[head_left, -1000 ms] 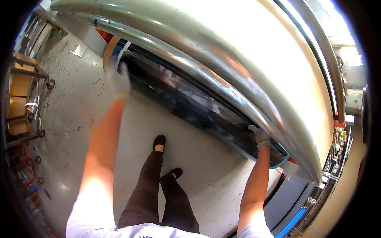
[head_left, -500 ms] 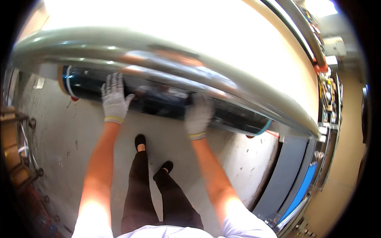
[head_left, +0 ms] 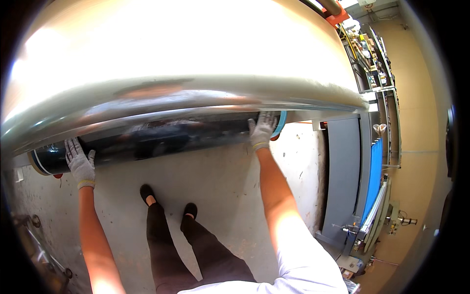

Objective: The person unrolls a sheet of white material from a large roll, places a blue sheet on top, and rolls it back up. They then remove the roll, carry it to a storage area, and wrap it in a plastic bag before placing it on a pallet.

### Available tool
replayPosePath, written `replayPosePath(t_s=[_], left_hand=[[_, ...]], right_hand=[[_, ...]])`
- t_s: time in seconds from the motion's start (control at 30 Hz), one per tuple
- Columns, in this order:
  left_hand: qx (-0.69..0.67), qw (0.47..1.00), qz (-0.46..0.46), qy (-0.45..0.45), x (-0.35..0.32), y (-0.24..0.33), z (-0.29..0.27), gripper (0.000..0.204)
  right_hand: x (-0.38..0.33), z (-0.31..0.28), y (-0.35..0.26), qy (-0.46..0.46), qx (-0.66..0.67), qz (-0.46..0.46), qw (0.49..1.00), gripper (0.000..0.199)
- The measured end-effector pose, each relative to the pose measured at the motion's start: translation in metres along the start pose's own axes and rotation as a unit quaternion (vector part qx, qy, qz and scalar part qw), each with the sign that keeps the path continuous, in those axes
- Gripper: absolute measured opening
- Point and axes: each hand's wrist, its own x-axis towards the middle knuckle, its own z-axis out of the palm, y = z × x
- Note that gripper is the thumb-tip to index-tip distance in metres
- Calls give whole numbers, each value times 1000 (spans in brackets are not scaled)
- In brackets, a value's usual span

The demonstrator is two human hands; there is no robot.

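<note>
Both my hands wear pale grey knit gloves with yellow cuffs. A long, glossy black roll [head_left: 171, 134] lies crosswise before me, below a shiny metal roller [head_left: 215, 88]. On the roll's left end my left hand [head_left: 81, 163] rests flat, fingers stretched out and thumb apart. Close to the light-blue right rim of the roll, my right hand [head_left: 263, 131] lies with fingers extended against the black surface. Neither hand is wrapped round anything. Above the metal roller spreads a wide, brightly lit pale sheet [head_left: 186, 39], washed out by glare.
Beyond the roll's right end stands a dark grey panel [head_left: 342, 176] beside a blue sheet-like surface [head_left: 372, 181]. Cluttered shelves [head_left: 367, 54] line the right side. A wheeled metal frame [head_left: 41, 245] is at lower left. My feet stand on the grey floor [head_left: 225, 230].
My hands have spread apart along the black roll, the left toward its left end, the right toward its right end. My view has turned, so the rollers slant differently.
</note>
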Motion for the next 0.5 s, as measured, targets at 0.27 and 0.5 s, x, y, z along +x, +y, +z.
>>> replayPosePath(t_s=[0.27,0.5], left_hand=[[-28,1000,-1,-5,-2,3,-12,85],[-104,994,33,-17,8,-7,-23,93]], right_hand=[[23,-9,22,80,69,272,956,75],[-15,17,-79,214,23,127,968,77]])
